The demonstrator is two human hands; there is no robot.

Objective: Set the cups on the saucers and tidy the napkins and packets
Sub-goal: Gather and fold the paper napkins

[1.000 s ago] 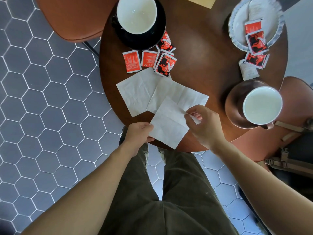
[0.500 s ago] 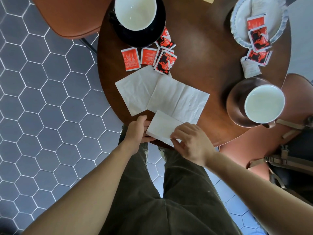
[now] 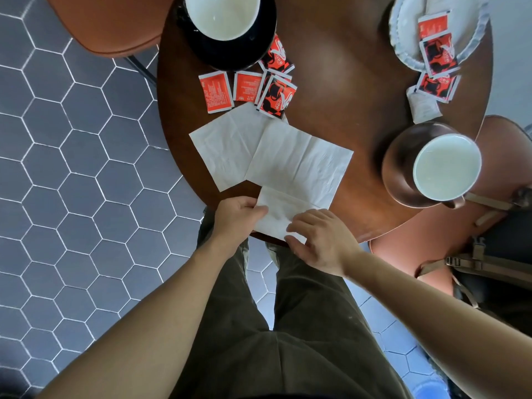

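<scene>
A folded white napkin lies at the near edge of the round wooden table. My left hand pinches its left edge, and my right hand presses flat on its right part. Two unfolded napkins lie beyond it, one on the left and one overlapping on the right. A white-lined cup sits on a black saucer at the far left. Another cup rests on a brown saucer at the right. Several red packets lie near the black saucer.
A pale fluted plate at the far right holds red packets, with more packets and a white sachet just off its rim. Brown chairs stand at the far left and at the right. A strapped bag sits at the right.
The right hand has folded the near napkin over toward me and now presses it flat. The left hand kept hold of its left edge.
</scene>
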